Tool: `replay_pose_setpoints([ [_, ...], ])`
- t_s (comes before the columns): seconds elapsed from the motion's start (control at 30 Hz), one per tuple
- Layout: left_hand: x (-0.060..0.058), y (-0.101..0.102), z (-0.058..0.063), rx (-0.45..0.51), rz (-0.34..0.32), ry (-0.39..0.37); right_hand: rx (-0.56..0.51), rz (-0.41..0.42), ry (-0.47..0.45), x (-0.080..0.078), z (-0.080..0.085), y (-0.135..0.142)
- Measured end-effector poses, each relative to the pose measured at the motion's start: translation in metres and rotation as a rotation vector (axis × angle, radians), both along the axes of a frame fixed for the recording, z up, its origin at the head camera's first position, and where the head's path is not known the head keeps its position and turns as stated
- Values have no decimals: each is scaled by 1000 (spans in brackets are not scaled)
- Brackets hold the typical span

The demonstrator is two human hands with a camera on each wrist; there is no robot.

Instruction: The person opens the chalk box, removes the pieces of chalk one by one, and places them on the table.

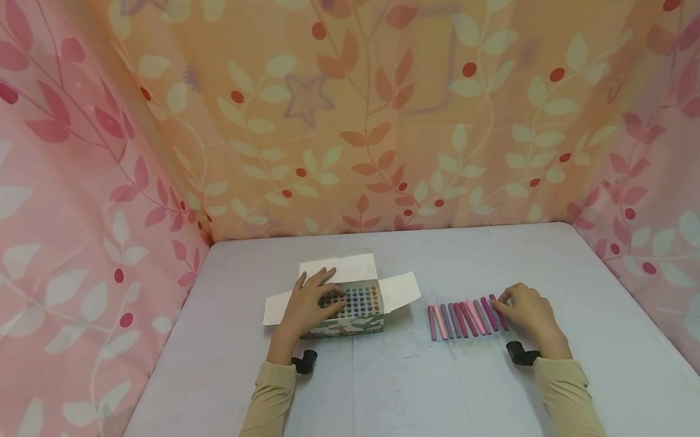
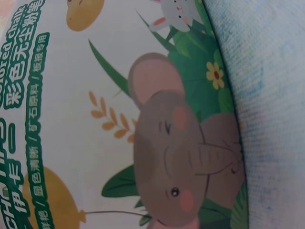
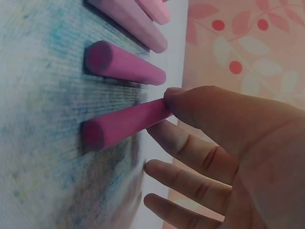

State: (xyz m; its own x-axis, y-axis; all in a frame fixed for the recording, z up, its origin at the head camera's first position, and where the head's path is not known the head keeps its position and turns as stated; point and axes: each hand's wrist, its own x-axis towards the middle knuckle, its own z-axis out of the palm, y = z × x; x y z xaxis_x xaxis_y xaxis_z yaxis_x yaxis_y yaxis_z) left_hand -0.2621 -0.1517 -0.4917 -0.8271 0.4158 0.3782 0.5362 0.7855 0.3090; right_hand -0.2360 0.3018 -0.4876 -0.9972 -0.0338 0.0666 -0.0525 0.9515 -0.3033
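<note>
In the head view my left hand (image 1: pixel 310 306) lies over the left part of an open chalk box (image 1: pixel 355 326), its thumb and forefinger spread apart above the upright chalk ends (image 1: pixel 363 299). Up close, the left wrist view shows the box's printed front (image 2: pixel 162 143) with an elephant and lettering, but not the hand. My right hand (image 1: pixel 527 308) is at the right end of a row of pink and purple chalk sticks (image 1: pixel 465 319). Between thumb and fingertip it pinches the far end of a magenta chalk stick (image 3: pixel 126 125), whose near end lies low over the cloth.
White box flaps (image 1: pixel 400 291) stick out to the sides and the back. A pale, chalk-smudged cloth (image 1: pixel 394 388) covers the table. Leaf-patterned curtains (image 1: pixel 380 111) stand behind and on both sides. Each wrist wears a black camera mount (image 1: pixel 519 353).
</note>
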Motion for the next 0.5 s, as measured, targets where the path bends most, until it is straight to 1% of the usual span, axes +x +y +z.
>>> replay_pose_setpoints([
  [0.2, 0, 0, 0, 13, -5, 7, 23, -3, 27, 0, -2, -2],
  [0.5, 1, 0, 0, 14, -3, 4, 24, -13, 2, 0, -1, -6],
])
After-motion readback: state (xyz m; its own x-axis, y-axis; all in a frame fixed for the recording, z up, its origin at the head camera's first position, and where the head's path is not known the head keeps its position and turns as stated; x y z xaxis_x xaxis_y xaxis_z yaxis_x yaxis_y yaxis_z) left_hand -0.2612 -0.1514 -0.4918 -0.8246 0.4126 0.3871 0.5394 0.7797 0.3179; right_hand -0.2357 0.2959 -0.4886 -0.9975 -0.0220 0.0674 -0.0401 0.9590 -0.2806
